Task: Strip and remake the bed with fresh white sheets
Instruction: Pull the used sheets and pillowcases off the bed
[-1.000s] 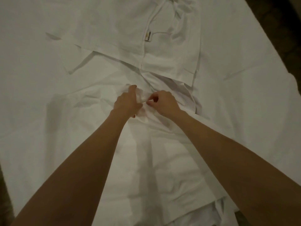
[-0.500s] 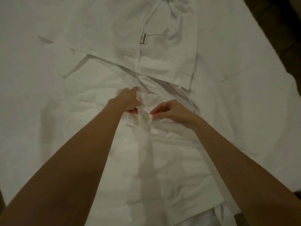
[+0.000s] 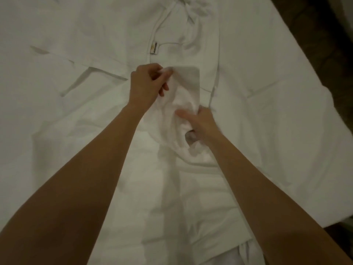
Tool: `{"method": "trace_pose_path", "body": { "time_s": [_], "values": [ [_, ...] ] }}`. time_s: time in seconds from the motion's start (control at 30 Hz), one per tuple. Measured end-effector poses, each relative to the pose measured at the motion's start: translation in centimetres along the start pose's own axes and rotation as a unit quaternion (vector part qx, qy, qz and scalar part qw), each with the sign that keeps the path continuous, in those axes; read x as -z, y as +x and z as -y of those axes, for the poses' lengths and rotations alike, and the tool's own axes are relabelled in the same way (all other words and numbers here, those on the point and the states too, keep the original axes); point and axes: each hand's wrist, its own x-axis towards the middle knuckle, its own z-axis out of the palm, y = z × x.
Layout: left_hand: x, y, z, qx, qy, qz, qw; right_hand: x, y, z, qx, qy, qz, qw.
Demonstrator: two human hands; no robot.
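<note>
Across the bed [image 3: 286,115], white fabric covers everything in view. On the far left lies flat sheet with a few shallow creases and a folded flap. Moving inward, the left hand [image 3: 147,83] is raised over the middle, its fingers [image 3: 164,73] clenched on a pinch of the fresh white sheet [image 3: 183,92], lifting a corner of it off the pile; I judge this is to find an edge so the folded cloth can be opened out. Just beyond that hand sits a folded piece with a small label [image 3: 154,48], lying flat and untouched, probably set there to wait its turn. To the right and nearer the person, the right hand [image 3: 202,121] rests on the bunched lower part of the same sheet. Its forefinger stretches leftward along the fabric while the other fingers curl under, hidden by folds, so I cannot tell whether they grasp the cloth or merely steady it. Further right, smooth sheet runs to the mattress edge, with dark floor [image 3: 324,35] beyond.
</note>
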Motion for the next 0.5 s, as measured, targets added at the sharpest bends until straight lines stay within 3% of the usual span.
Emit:
{"method": "trace_pose_path", "body": {
  "time_s": [0.13, 0.37, 0.43, 0.5],
  "values": [
    [-1.4, 3.9, -1.7, 0.004, -0.026, -0.046, 0.999, 3.9, 2.5, 3.8, 0.126, -0.031, -0.127, 0.983],
    [-4.9, 10.7, -2.7, 0.019, 0.079, -0.087, 0.993, 8.5, 9.4, 8.3, 0.183, -0.131, -0.142, 0.964],
    [-6.2, 11.9, -1.8, 0.068, 0.151, -0.054, 0.985, 9.0, 11.3, 7.9, 0.162, -0.157, -0.131, 0.965],
    [-7.7, 12.0, -0.8, 0.097, 0.232, 0.032, 0.967, 9.5, 12.1, 6.4, 0.096, -0.18, -0.077, 0.976]
  ]
}}
